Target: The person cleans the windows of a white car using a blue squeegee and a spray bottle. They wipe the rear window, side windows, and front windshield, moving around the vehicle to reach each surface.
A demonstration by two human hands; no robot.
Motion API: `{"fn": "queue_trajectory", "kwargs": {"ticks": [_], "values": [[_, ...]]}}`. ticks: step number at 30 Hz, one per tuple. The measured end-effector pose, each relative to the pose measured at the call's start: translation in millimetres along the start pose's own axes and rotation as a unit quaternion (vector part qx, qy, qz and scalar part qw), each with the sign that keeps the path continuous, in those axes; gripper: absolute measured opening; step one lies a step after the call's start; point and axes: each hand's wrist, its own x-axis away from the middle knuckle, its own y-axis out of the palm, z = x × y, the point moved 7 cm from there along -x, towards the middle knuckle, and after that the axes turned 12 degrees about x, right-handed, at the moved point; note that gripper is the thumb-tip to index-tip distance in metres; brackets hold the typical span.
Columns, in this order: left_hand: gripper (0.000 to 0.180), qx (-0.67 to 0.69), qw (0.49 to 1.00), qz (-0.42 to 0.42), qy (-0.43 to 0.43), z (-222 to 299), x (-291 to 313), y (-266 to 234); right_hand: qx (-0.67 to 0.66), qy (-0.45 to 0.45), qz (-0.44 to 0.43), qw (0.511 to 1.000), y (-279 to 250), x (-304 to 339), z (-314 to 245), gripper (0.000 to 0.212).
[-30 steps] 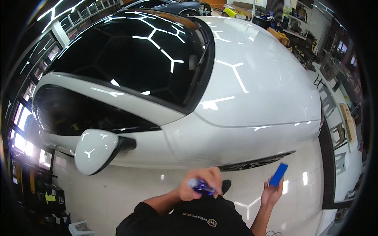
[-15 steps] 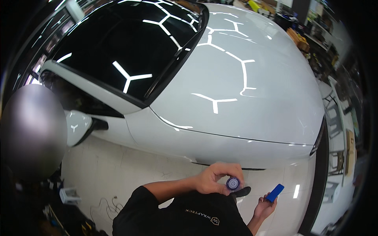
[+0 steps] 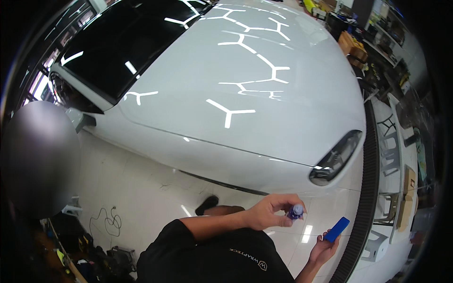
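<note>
My left hand (image 3: pixel 270 212) is curled around a small purple bottle (image 3: pixel 296 212) with a pale cap, held in front of my black shirt. The cap end points up toward the view. Lower and to the right, my right hand (image 3: pixel 323 250) grips a flat blue rectangular block (image 3: pixel 337 229) by its lower end. Beyond both hands stretches the glossy white car hood (image 3: pixel 188 113), which reflects the ceiling lights. The car's headlight (image 3: pixel 335 159) lies ahead of my right hand. Neither hand visibly touches the car.
A dark grooved strip (image 3: pixel 362 188) runs along the floor at the right. Past it stand grey stools (image 3: pixel 376 246) and a white table with cardboard boxes (image 3: pixel 405 212). A loose black cable (image 3: pixel 113 220) lies on the tiles at the left. The car's windshield (image 3: pixel 108 52) is far left.
My view has shifted right along the car toward its front, so the headlight now shows. The bottle has tilted, baring more of its side. Both hands keep their holds.
</note>
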Motion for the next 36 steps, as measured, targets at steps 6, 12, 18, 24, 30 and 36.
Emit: {"fn": "queue_trajectory", "kwargs": {"ticks": [6,12,18,24,30,36], "values": [[0.041,-0.102,0.993,-0.053,-0.033,-84.9,-115.1,51.3,-0.029,-0.031,-0.051,0.998,-23.7,-108.4,-84.9,0.030],[0.039,-0.009,0.998,0.013,-0.055,-196.8,-226.5,58.4,-0.038,-0.015,-0.090,0.995,-55.1,-246.5,-125.7,0.037],[0.036,0.001,0.999,0.015,-0.048,-276.8,-388.8,81.7,-0.002,0.043,-0.061,0.997,-136.8,-379.2,-188.7,0.033],[0.038,-0.074,0.997,0.024,-0.031,-302.7,-526.0,96.4,-0.041,0.037,-0.032,0.998,-226.1,-519.7,-244.6,0.030],[0.043,-0.077,0.992,0.096,-0.008,-362.2,-655.2,83.3,-0.106,0.093,-0.039,0.989,-284.5,-689.7,-263.3,0.033],[0.040,-0.062,0.986,0.142,0.057,-401.5,-796.2,106.8,-0.025,0.095,-0.134,0.986,-235.6,-855.1,-343.6,0.037]]}}
